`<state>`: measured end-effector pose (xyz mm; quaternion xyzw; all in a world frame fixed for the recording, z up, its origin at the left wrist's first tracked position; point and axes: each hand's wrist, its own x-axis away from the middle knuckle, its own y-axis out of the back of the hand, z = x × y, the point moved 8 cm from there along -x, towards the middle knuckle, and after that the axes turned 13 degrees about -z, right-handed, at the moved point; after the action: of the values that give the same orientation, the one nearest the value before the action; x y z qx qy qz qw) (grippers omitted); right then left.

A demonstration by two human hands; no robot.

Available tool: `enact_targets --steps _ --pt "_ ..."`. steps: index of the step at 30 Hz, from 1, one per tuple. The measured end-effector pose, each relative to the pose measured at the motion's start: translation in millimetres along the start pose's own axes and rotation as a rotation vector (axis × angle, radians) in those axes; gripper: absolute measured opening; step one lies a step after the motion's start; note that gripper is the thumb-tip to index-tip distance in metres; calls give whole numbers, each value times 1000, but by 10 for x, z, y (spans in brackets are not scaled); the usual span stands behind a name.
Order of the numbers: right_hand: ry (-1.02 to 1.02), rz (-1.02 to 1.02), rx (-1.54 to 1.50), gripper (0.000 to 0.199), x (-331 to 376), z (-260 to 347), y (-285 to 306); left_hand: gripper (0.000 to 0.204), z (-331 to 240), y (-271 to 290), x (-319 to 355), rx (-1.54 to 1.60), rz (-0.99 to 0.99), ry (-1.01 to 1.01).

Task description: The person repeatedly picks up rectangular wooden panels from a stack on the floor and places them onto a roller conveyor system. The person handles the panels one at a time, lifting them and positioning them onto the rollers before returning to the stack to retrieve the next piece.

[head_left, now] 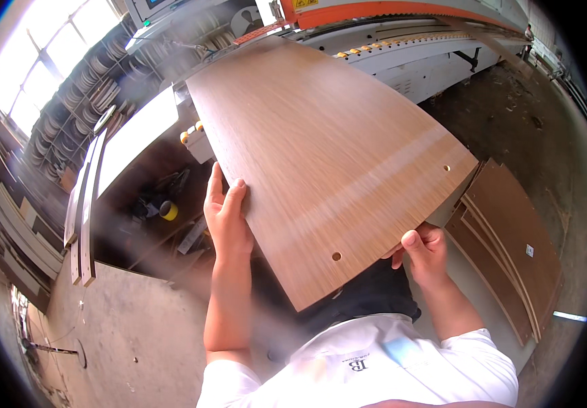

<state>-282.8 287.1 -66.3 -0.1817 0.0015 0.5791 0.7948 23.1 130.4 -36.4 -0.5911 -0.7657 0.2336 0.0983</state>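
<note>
A large wood-grain panel point(327, 149) slants away from me, its far end at the machine and its near end over my lap. Two round holes show near its near edge. My left hand point(225, 214) is at the panel's left edge, thumb on the top face and the other fingers partly hidden. At the near edge, right of the middle, my right hand point(424, 251) grips the panel with its thumb on top and fingers curled beneath.
Behind the panel runs a long machine point(402, 68) with an orange cover and yellow rollers. To the right lean several brown panels point(511, 231). On the left are a white board point(140, 139), narrow strips point(89, 204) and a rack of coiled edging point(96, 75).
</note>
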Motion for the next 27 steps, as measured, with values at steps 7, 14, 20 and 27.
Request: enact_targets --steps 7,14,20,27 --pt "134 -107 -20 41 -88 -17 239 73 156 -198 -42 76 29 17" --pt "159 -288 29 38 -308 -2 642 78 394 -603 -85 41 65 11" --pt "170 -394 15 37 -560 86 1021 82 644 -1121 -68 -41 146 75" --pt "213 -556 22 35 -740 -31 1465 78 996 -1656 15 -75 278 208"
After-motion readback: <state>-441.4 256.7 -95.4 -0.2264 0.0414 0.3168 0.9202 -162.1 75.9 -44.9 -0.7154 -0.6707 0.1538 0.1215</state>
